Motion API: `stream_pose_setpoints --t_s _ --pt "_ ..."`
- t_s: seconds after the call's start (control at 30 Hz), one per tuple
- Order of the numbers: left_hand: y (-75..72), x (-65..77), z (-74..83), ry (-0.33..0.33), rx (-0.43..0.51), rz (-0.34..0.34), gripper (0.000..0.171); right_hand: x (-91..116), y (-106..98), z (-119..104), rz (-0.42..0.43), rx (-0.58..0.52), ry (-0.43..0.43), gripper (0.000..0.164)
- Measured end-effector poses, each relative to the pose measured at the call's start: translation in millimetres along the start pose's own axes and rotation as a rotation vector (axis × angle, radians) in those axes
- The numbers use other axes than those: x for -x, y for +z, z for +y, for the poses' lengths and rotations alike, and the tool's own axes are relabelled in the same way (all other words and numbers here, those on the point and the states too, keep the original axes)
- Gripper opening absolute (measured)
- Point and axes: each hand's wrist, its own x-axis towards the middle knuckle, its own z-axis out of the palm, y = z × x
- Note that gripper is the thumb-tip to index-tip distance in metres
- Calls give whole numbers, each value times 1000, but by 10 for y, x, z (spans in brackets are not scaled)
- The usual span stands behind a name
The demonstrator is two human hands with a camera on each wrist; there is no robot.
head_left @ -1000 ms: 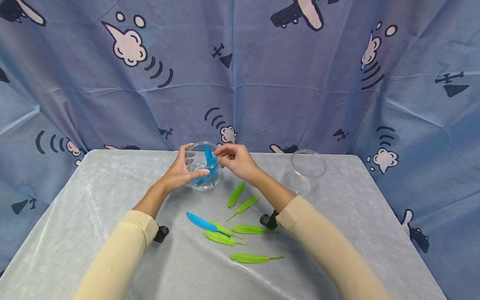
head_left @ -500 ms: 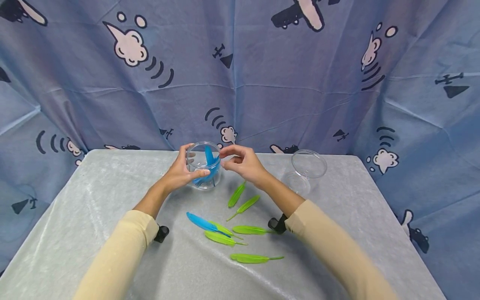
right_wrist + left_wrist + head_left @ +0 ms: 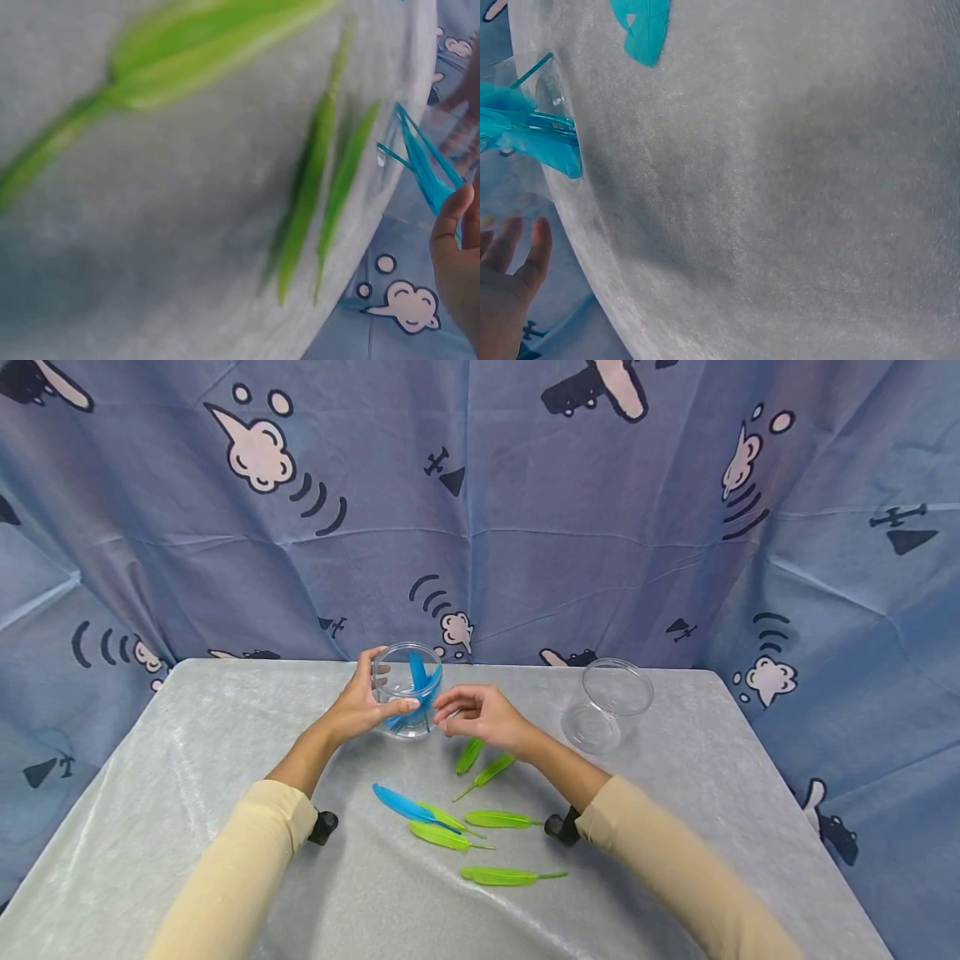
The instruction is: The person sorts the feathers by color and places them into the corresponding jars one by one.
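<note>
A clear round jar stands near the table's far edge, with several blue feathers inside. My left hand grips the jar's left side, the thumb across its front. Just right of the jar, my right hand hangs with loosely bent fingers and nothing visible between them. In the right wrist view, the blue feathers show beyond that hand's thumb. One blue feather lies across a green one on the table. Several green feathers are spread in front of the jar, two partly hidden by my right hand.
A second clear jar stands at the back right of the grey cloth-covered table. Behind the table hangs a blue printed curtain. Dark wrist-worn devices hang under both sleeves.
My right hand let go of the blue feather at the jar's rim. It has pulled away to the right and then lowered beside the jar. My left hand has stayed still.
</note>
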Motion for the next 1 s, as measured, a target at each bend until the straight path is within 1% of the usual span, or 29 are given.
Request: stream_pose_setpoints --t_s 0.17,0.3,0.57,0.8,1.0 --pt "-2 4 0 9 7 -4 99 25 102 91 -87 49 46 33" --pt "1 5 -4 6 -1 -6 98 35 199 134 -152 63 106 36" --pt "7 9 6 5 -10 -1 99 54 395 191 -248 80 144 33" --pt "-4 14 10 9 -8 -6 99 20 548 230 -291 88 183 28" --pt "0 19 10 2 -6 -2 99 0 643 207 -304 144 224 25"
